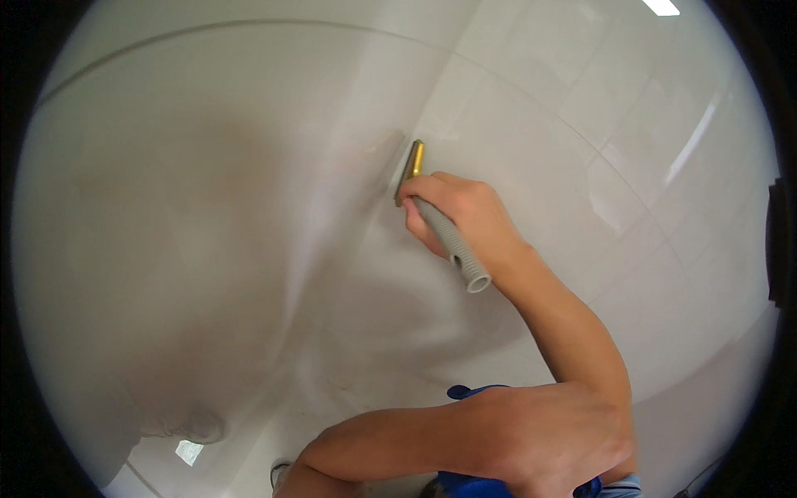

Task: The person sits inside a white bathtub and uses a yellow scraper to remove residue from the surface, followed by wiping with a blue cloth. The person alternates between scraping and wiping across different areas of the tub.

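My right hand (461, 211) is closed around the ribbed grey handle (451, 239) of a squeegee-like tool with a brass-coloured bar (418, 159). A thin dark edge runs along that bar, next to a glossy pale surface (348, 205). The handle's hollow end points down and right. Folded across my front, my left forearm leads to my left hand (570, 429), which overlaps my right arm near the elbow. The left fingers are mostly hidden, so what they hold does not show. Blue fabric (473, 485) is visible below and beside the left arm.
Large pale panels with thin seams (601, 149) reach to the right, carrying bright reflections. A long curved seam (268, 22) crosses the top. Part of a shoe (281, 470) shows at the bottom, left of centre. A dark object (779, 243) stands at the right rim.
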### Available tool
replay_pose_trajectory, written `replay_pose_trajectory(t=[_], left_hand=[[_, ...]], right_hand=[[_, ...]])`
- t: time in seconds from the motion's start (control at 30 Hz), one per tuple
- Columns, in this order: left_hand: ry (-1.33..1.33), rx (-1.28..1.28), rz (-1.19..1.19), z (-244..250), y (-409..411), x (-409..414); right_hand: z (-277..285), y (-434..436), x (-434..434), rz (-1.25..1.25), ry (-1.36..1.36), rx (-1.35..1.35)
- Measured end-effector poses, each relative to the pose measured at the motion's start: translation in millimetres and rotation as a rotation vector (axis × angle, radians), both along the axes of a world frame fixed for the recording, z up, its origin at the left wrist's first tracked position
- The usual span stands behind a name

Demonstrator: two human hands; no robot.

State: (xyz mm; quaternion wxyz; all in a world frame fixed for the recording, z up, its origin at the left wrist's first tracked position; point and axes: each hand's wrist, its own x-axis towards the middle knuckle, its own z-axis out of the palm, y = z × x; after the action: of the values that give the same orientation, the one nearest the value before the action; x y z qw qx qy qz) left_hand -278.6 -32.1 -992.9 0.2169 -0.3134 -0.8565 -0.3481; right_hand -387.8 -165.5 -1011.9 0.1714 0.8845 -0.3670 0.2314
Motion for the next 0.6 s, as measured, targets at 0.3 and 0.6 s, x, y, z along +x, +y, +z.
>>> replay_pose_trajectory(t=[0.3,0.6], left_hand=[[-0.047,0.028,0.059,-62,-5,161],[-0.128,-0.069,0.046,-114,4,359]], right_hand=[[-52,-1,154,-0.033,0.013,0.001],[-115,12,348,-0.114,0.092,0.120]])
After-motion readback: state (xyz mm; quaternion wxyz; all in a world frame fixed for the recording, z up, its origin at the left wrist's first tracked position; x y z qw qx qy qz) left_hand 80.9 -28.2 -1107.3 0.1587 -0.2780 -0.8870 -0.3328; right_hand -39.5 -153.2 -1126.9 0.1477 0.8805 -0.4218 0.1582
